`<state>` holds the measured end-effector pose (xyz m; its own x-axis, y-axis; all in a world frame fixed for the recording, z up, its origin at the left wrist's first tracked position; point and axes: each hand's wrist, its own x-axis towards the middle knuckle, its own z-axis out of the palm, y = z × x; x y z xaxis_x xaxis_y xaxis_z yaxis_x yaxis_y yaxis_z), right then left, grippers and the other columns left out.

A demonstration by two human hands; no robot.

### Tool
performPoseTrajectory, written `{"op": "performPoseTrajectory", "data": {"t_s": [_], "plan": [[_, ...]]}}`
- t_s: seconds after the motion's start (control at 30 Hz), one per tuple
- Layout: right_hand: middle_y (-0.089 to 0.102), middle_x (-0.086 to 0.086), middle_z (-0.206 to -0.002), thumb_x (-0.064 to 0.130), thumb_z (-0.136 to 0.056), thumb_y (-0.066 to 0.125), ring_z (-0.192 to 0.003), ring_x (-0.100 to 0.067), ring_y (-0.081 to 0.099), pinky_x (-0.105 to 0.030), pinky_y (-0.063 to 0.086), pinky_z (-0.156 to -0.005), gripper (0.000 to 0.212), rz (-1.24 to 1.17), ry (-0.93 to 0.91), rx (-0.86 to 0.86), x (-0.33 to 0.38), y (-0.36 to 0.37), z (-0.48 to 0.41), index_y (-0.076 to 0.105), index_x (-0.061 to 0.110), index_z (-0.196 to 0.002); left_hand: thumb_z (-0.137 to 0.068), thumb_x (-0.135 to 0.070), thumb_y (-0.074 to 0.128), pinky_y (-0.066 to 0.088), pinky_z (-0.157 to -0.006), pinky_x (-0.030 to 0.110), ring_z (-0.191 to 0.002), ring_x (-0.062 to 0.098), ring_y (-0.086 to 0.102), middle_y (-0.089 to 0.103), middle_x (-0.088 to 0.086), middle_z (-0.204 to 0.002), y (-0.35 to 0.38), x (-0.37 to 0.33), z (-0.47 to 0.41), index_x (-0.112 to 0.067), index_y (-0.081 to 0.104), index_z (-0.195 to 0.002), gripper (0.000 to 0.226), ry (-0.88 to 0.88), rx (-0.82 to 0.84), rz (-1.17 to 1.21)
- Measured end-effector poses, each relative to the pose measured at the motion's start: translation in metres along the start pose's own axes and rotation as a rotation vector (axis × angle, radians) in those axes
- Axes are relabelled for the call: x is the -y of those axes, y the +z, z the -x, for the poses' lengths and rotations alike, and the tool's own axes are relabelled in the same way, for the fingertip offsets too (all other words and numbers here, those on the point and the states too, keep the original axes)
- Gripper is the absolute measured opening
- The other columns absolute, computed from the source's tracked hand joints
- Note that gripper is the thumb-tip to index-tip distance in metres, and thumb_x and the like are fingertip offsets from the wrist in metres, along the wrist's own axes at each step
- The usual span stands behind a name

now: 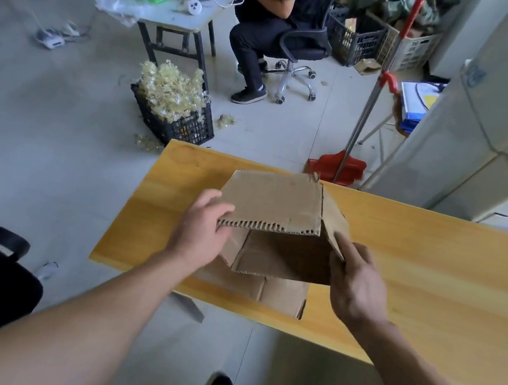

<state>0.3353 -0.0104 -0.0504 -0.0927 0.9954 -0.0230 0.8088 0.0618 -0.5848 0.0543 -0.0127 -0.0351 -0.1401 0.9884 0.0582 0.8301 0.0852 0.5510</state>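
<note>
Black plastic crate (186, 126): one, on the floor past the far-left corner of the yellow wooden table (435, 275); we cannot identify its pale heap.
Left hand (201, 230): we see it over the table's left end, gripping the top flap's left corner, fingertips hidden behind it.
Brown corrugated cardboard box (273, 229): one, on the table's near-left part, its inside in shadow.
Right hand (355, 285): above the table's near edge, pinching the right flap, forefinger laid along it, other fingers hidden.
Red plastic dustpan (338, 168): one, behind the table's far edge, which cuts off its base.
</note>
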Motion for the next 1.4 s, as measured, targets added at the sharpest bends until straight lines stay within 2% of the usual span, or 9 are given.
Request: {"op": "performPoseTrajectory", "data": {"t_s": [0.17, 0.37, 0.43, 0.57, 0.77, 0.9, 1.03, 1.23, 1.4], "plan": [[0.054, -0.004, -0.087, 0.035, -0.103, 0.04, -0.074, -0.031, 0.047, -0.033, 0.031, -0.059, 0.022, -0.015, -0.016, -0.19, 0.02, -0.083, -0.019, 0.058, 0.021, -0.101, -0.085, -0.005, 0.07, 0.036, -0.09, 0.014, -0.102, 0.024, 0.059, 0.057, 0.008, -0.11, -0.024, -0.083, -0.033, -0.009, 0.075, -0.103, 0.02, -0.015, -0.255, 0.189], [0.054, -0.002, -0.062, 0.023, -0.091, 0.048, -0.059, -0.025, 0.048, -0.031, 0.039, -0.054, 0.025, 0.097, 0.171, -0.117, 0.001, -0.192, 0.0, 0.048, 0.012, -0.068, -0.087, -0.023, 0.069, 0.043, -0.08, 0.024, -0.093, 0.022, 0.058, 0.058, 0.002, -0.106, -0.013, -0.177, -0.054, -0.018, 0.074, -0.101, 0.015, -0.071, -0.106, 0.14], [0.054, -0.002, -0.068, 0.012, -0.082, 0.051, -0.064, -0.025, 0.051, -0.032, 0.041, -0.056, 0.006, 0.107, 0.237, -0.103, -0.022, -0.211, 0.013, 0.05, 0.015, -0.077, -0.086, -0.02, 0.069, 0.051, -0.078, 0.032, -0.088, 0.027, 0.06, 0.062, 0.004, -0.095, 0.0, -0.209, -0.051, -0.015, 0.074, -0.095, 0.011, -0.058, -0.005, 0.134], [0.056, -0.009, -0.084, 0.01, -0.082, 0.051, -0.078, -0.032, 0.054, -0.038, 0.041, -0.063, 0.015, 0.103, 0.389, -0.114, -0.074, -0.224, 0.042, 0.045, 0.013, -0.095, -0.088, -0.018, 0.068, 0.054, -0.08, 0.042, -0.086, 0.039, 0.064, 0.064, 0.017, -0.078, 0.034, -0.263, -0.033, 0.0, 0.065, -0.078, 0.021, -0.015, 0.17, 0.119], [0.059, -0.004, -0.086, 0.014, -0.085, 0.058, -0.077, -0.021, 0.058, -0.041, 0.055, -0.066, 0.02, 0.044, 0.573, -0.108, -0.119, -0.217, 0.074, 0.044, 0.021, -0.098, -0.089, -0.027, 0.069, 0.057, -0.078, 0.037, -0.085, 0.023, 0.065, 0.069, 0.002, -0.084, 0.094, -0.293, -0.03, -0.012, 0.074, -0.087, 0.016, 0.063, 0.33, 0.126], [0.063, 0.004, -0.085, 0.041, -0.092, 0.06, -0.077, -0.013, 0.061, -0.033, 0.053, -0.066, 0.021, -0.076, 0.499, -0.223, -0.133, -0.21, 0.086, 0.05, 0.024, -0.099, -0.087, -0.036, 0.072, 0.051, -0.056, 0.029, -0.062, 0.019, 0.063, 0.064, 0.005, -0.072, 0.12, -0.309, -0.041, -0.013, 0.069, -0.084, 0.024, 0.051, 0.498, 0.326], [0.067, 0.015, -0.085, 0.077, -0.079, 0.045, -0.079, -0.001, 0.061, -0.022, 0.046, -0.065, 0.051, -0.174, 0.342, -0.106, -0.133, -0.199, 0.091, 0.065, 0.032, -0.093, -0.087, -0.031, 0.072, 0.059, -0.07, 0.047, -0.063, 0.02, 0.063, 0.069, 0.009, -0.073, 0.135, -0.309, -0.06, -0.016, 0.07, -0.086, 0.015, 0.087, 0.581, 0.42], [0.065, 0.012, -0.093, 0.04, -0.08, 0.077, -0.088, -0.009, 0.063, -0.027, 0.058, -0.069, 0.023, -0.314, 0.484, -0.33, -0.146, -0.176, 0.081, 0.062, 0.03, -0.094, -0.09, -0.04, 0.067, 0.049, -0.074, 0.032, -0.07, 0.016, 0.063, 0.07, 0.0, -0.07, 0.14, -0.289, -0.087, -0.013, 0.074, -0.074, 0.032, 0.291, 0.603, 0.33], [0.046, 0.006, -0.126, 0.029, -0.076, 0.085, -0.102, -0.005, 0.051, -0.011, 0.049, -0.078, 0.064, -0.282, 0.636, -0.549, -0.13, -0.161, 0.064, 0.047, 0.029, -0.127, -0.075, -0.017, 0.08, 0.049, -0.077, 0.03, -0.082, 0.013, 0.06, 0.066, -0.008, -0.084, 0.154, -0.272, -0.086, -0.027, 0.07, -0.066, 0.017, 0.287, 0.603, 0.297]]}}
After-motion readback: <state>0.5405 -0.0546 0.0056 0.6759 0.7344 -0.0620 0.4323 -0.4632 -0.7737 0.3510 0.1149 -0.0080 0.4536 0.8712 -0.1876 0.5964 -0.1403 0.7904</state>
